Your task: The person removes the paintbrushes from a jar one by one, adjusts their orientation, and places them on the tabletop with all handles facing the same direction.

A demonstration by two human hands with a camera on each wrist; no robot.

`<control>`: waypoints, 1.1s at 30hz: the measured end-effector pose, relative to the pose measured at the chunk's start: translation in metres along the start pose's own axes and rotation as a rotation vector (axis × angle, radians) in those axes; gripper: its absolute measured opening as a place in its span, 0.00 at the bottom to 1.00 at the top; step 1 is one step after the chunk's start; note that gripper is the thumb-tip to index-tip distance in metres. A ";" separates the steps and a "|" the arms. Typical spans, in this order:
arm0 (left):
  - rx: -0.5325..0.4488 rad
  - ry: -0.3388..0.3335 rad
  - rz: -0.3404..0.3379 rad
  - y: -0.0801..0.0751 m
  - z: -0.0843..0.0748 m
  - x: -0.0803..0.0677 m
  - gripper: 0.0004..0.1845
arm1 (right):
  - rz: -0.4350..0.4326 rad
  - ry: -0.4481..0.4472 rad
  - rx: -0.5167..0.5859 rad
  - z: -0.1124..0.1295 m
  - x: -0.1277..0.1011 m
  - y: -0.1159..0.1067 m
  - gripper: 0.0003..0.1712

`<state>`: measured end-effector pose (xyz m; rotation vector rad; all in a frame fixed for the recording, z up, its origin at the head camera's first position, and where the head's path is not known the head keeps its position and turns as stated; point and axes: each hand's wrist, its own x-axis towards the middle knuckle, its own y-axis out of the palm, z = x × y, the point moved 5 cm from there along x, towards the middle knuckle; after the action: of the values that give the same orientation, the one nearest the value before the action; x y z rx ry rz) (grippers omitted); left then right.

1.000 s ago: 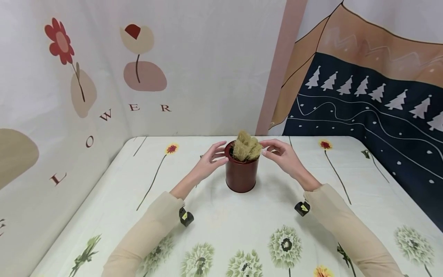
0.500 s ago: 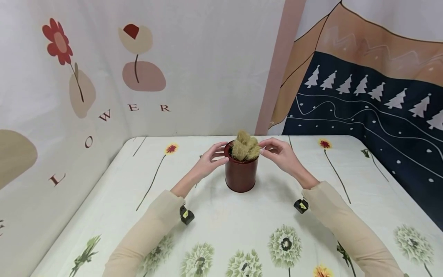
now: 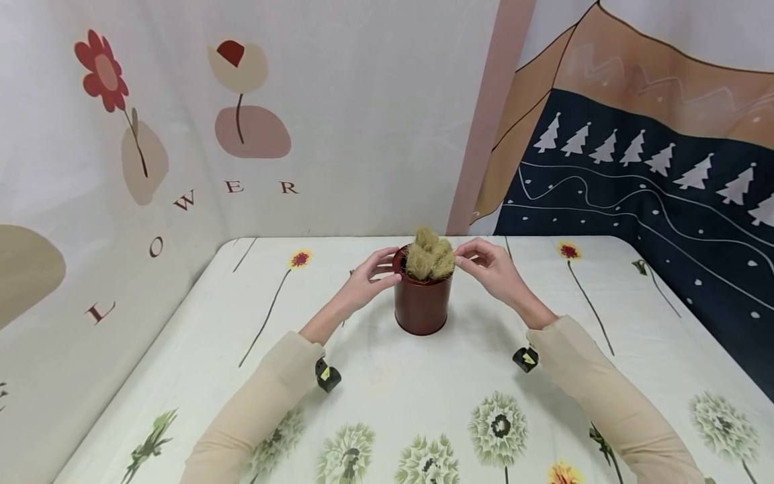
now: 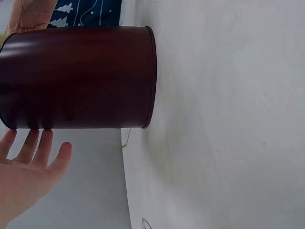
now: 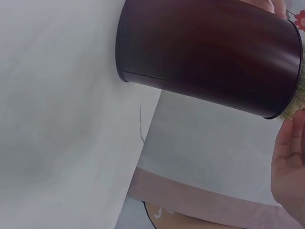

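Observation:
A dark red cylindrical pot (image 3: 421,306) stands upright on the table, with a fuzzy yellow-green cactus-like plant (image 3: 428,259) rising over its rim. My left hand (image 3: 365,279) is at the pot's left side, its fingers spread and extended. In the left wrist view several of its fingertips (image 4: 46,133) touch the pot wall. On the other side, my right hand (image 3: 492,269) has thumb and index finger close together at the plant's right edge, pinching its fuzzy tufts. The right wrist view shows those fingers (image 5: 284,136) just beyond the pot's rim, against the fuzz.
A white cloth (image 3: 387,376) printed with flowers and dandelions covers the table. Behind it hangs a pale curtain (image 3: 363,101) with flower prints, and at the right a dark blue cloth (image 3: 562,181) with white trees. Black wrist cameras (image 3: 328,375) sit below both cuffs.
My right hand has moved slightly up and left, its thumb and index finger drawing closer together at the plant's edge. The left hand and the pot hold almost the same place.

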<state>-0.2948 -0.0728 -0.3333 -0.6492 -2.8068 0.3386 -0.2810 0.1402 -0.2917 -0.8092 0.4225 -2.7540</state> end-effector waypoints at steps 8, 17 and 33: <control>0.008 -0.001 -0.004 0.001 -0.001 0.000 0.29 | -0.005 0.018 0.011 0.003 0.003 -0.002 0.04; -0.002 0.003 -0.004 0.001 -0.002 -0.001 0.29 | -0.036 0.004 0.049 0.013 0.006 -0.008 0.05; -0.013 0.006 -0.007 0.001 -0.003 -0.001 0.29 | -0.185 -0.106 0.059 0.017 0.017 -0.025 0.05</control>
<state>-0.2924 -0.0720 -0.3305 -0.6414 -2.8076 0.3176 -0.2892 0.1548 -0.2613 -1.0204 0.2572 -2.8578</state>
